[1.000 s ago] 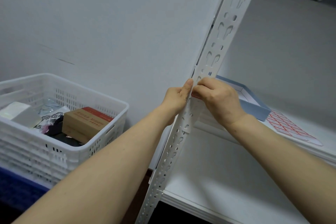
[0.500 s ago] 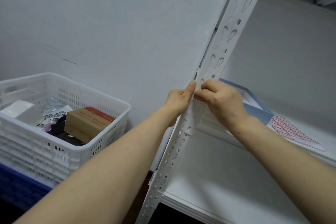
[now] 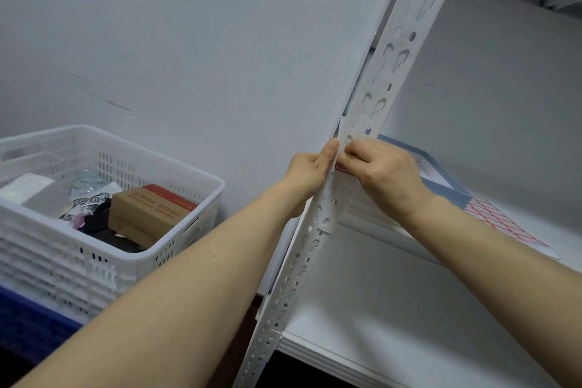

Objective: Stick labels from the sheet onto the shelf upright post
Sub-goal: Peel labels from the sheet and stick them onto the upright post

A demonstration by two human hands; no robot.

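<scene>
We find the white perforated metal upright post [image 3: 318, 224] running seven to one o'clock. The red-gridded paper label sheet [image 3: 504, 224] lies on the shelf [image 3: 563, 238] at four o'clock of the hands. The left hand [image 3: 310, 172] grips the post edge. The right hand [image 3: 384, 173], fingers curled, pinches the small red-edged label [image 3: 341, 169] against its face. Neither hand has shifted, so we judge the label is being seated.

Views: 1, head-worn, wide-angle.
Facing: forward, at the wall [image 3: 189, 41] and the post [image 3: 371, 116], which crosses the frame on a slant.
Nearness: close; left hand [image 3: 310, 172] and right hand [image 3: 384, 173] meet at the centre, forearms entering from the bottom edge.
Edges: crate [image 3: 176, 230] at left, shelf [image 3: 393, 309] at right.
</scene>
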